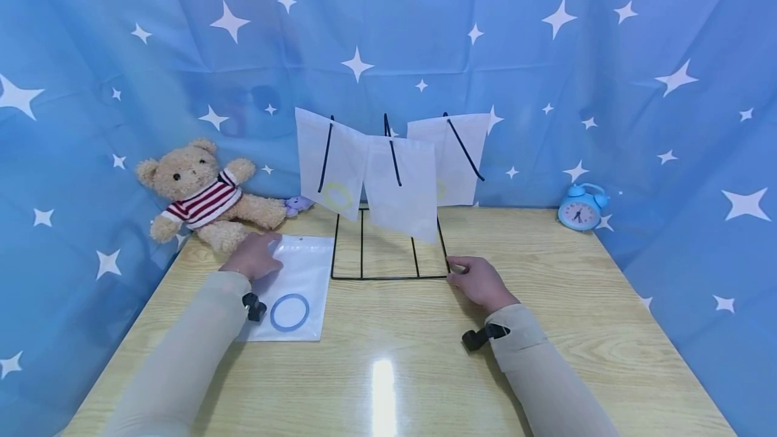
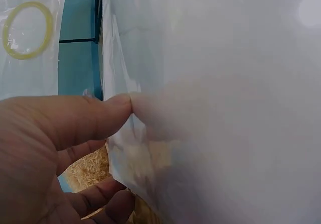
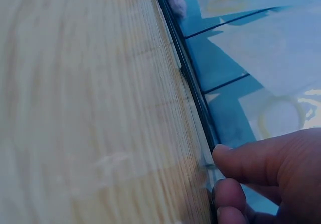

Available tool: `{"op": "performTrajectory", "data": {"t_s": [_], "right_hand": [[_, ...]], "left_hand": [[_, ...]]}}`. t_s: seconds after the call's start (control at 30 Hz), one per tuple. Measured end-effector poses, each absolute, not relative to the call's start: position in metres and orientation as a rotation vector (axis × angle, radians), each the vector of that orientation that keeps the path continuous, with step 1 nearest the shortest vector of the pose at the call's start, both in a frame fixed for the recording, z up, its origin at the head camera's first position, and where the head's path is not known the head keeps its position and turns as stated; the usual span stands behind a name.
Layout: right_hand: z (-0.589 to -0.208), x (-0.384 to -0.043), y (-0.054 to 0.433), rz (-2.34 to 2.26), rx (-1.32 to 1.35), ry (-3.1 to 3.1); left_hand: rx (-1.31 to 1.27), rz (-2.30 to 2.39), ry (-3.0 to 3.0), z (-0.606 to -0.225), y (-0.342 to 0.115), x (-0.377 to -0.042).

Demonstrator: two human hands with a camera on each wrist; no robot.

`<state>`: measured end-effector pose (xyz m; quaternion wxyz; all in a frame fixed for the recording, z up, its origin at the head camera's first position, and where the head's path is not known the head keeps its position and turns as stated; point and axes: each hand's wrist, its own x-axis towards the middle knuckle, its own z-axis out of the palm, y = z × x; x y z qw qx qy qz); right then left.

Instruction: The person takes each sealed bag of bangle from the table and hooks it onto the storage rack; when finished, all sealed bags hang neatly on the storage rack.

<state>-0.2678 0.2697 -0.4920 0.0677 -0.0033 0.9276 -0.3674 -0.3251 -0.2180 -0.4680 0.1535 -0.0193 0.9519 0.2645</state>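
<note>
My left hand (image 1: pixel 251 258) pinches the upper left edge of a clear-and-white zip bag (image 1: pixel 303 265), which lies left of the rack and holds a blue ring (image 1: pixel 274 313). In the left wrist view, the thumb is on the near face of the bag (image 2: pixel 241 108) and a fingertip shows dimly through it. With thumb and fingers, my right hand (image 1: pixel 476 280) grips the front right corner of a black wire rack (image 1: pixel 388 278). Three similar bags hang on the rack's prongs: a left bag (image 1: pixel 312 154), a middle bag (image 1: pixel 413 208) and a right bag (image 1: pixel 467 181). Yellow rings show in the outer two.
A teddy bear (image 1: pixel 206 204) in a striped sweater leans against the curtain at the back left, with a small purple toy (image 1: pixel 297 205) by its foot. At the back right stands a blue alarm clock (image 1: pixel 579 211). A starry blue curtain (image 1: pixel 522 79) surrounds the wooden table (image 1: pixel 461 383).
</note>
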Motion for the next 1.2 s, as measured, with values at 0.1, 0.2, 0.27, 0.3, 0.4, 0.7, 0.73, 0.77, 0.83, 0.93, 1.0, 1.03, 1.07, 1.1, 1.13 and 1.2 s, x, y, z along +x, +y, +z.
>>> {"op": "performTrajectory", "data": {"t_s": [0.1,0.2,0.27,0.3,0.4,0.7,0.73,0.77,0.83,0.93,1.0,1.03,1.07,1.1,1.13,1.2], "right_hand": [[-0.492,-0.268,0.270,-1.101,-0.011,2.804],[-0.492,-0.268,0.270,-1.097,-0.010,2.806],[-0.493,-0.268,0.270,-1.102,-0.005,2.802],[-0.493,-0.269,0.270,-1.100,-0.004,2.803],[-0.493,-0.269,0.270,-1.094,-0.003,2.809],[-0.491,-0.269,0.270,-1.097,-0.001,2.808],[-0.490,-0.269,0.269,-1.102,0.003,2.804],[-0.490,-0.268,0.269,-1.105,0.005,2.802],[-0.490,-0.268,0.269,-1.108,0.005,2.799],[-0.491,-0.268,0.269,-1.114,0.004,2.796],[-0.492,-0.268,0.269,-1.116,0.000,2.798],[-0.493,-0.269,0.269,-1.115,-0.007,2.800],[-0.493,-0.269,0.269,-1.119,-0.003,2.798],[-0.494,-0.268,0.269,-1.116,-0.008,2.799],[-0.494,-0.268,0.269,-1.120,-0.002,2.798],[-0.494,-0.268,0.269,-1.115,-0.004,2.799]], "left_hand": [[-0.087,0.772,2.714,-0.466,-0.217,-0.325],[-0.121,0.803,2.697,-0.467,-0.217,-0.325],[-0.108,0.829,2.700,-0.468,-0.218,-0.326],[-0.096,0.848,2.702,-0.468,-0.219,-0.326],[-0.075,0.952,2.685,-0.467,-0.223,-0.327],[0.005,1.229,2.623,-0.455,-0.228,-0.320],[0.008,1.246,2.622,-0.455,-0.228,-0.319],[0.014,1.256,2.626,-0.453,-0.228,-0.318],[0.026,1.280,2.636,-0.450,-0.228,-0.315],[0.010,1.345,2.645,-0.444,-0.228,-0.310],[0.000,1.374,2.651,-0.439,-0.227,-0.307],[-0.008,1.386,2.656,-0.437,-0.226,-0.305],[-0.007,1.397,2.661,-0.434,-0.225,-0.303],[-0.001,1.408,2.666,-0.431,-0.225,-0.301],[0.007,1.418,2.672,-0.428,-0.224,-0.299],[0.043,1.445,2.694,-0.424,-0.222,-0.295]]}}
